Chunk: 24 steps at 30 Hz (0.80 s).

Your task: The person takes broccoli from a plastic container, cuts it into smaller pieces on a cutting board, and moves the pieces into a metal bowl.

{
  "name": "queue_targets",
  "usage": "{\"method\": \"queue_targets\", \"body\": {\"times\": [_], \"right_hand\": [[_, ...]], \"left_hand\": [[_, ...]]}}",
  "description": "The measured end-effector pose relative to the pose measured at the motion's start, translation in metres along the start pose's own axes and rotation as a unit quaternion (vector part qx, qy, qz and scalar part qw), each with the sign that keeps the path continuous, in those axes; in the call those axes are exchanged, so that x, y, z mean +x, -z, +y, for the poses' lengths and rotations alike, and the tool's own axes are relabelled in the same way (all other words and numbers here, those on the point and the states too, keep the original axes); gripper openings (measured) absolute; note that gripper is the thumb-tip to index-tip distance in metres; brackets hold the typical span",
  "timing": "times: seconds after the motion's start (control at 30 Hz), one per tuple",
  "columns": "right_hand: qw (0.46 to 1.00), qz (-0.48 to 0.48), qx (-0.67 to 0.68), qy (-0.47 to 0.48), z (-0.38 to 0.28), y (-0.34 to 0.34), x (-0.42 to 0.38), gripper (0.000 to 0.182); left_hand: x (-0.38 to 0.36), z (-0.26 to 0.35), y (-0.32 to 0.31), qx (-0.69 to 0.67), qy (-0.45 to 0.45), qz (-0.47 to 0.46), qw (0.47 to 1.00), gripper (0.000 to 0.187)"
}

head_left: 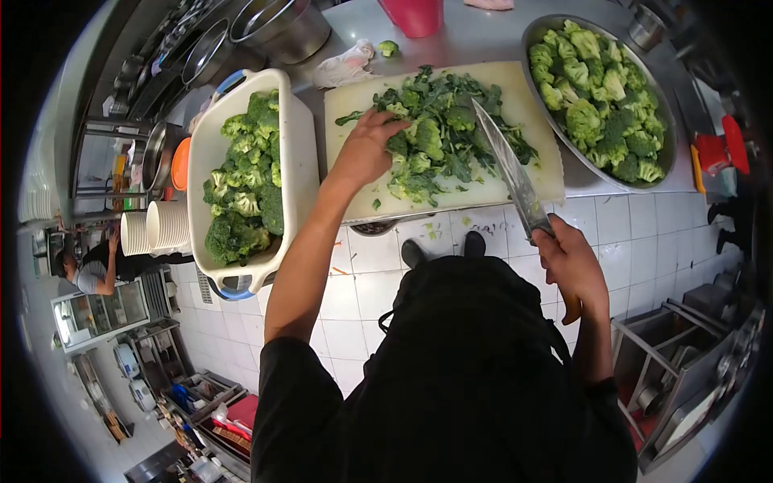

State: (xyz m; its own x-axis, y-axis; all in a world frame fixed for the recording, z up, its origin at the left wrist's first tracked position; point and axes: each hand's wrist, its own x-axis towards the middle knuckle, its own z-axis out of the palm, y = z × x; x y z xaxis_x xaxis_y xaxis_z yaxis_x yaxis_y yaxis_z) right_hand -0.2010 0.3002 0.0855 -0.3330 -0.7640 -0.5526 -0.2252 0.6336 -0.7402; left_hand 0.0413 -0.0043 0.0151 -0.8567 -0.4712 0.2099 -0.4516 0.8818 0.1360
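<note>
Steel tabletop [499, 36] here, and left of the left hand [366, 153] sits a white tub [302, 161] of broccoli. Its fingers are loosely spread, tips touching the left side of the cut broccoli [428, 138] on the cutting board [390, 203]; no firm hold to be seen. That pile lies rightward from those fingers, between them and the knife [514, 173], blade slanting up-left. Right hand [573, 259]: fingers wrapped round the handle, farther from the pile. Rightmost, beyond those fingers, a metal tray [671, 133] of florets.
</note>
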Motion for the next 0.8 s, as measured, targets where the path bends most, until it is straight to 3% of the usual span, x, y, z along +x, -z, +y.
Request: {"method": "queue_targets", "body": {"times": [0.1,0.2,0.33,0.43,0.53,0.8], "right_hand": [[1.0,0.007,-0.005,0.003,0.001,0.002,-0.002,0.023],[1.0,-0.014,-0.015,0.003,0.006,0.003,0.002,0.022],[0.99,-0.055,-0.099,0.085,0.005,-0.006,0.009,0.023],[0.972,-0.093,-0.161,0.14,-0.007,-0.018,0.016,0.024],[0.959,-0.128,-0.187,0.172,-0.012,-0.035,0.024,0.025],[0.948,-0.106,-0.228,0.194,-0.006,-0.057,0.042,0.027]], "left_hand": [[-0.003,-0.001,0.02,-0.217,0.143,-0.044,0.965,0.052],[-0.023,0.001,0.028,-0.272,0.265,0.045,0.924,0.04],[-0.051,-0.004,0.011,-0.399,0.425,0.116,0.804,0.037],[-0.063,0.001,0.003,-0.451,0.442,0.133,0.764,0.039],[-0.07,0.007,0.006,-0.456,0.456,0.113,0.756,0.038],[-0.081,0.005,-0.013,-0.42,0.4,0.181,0.794,0.027]]}}
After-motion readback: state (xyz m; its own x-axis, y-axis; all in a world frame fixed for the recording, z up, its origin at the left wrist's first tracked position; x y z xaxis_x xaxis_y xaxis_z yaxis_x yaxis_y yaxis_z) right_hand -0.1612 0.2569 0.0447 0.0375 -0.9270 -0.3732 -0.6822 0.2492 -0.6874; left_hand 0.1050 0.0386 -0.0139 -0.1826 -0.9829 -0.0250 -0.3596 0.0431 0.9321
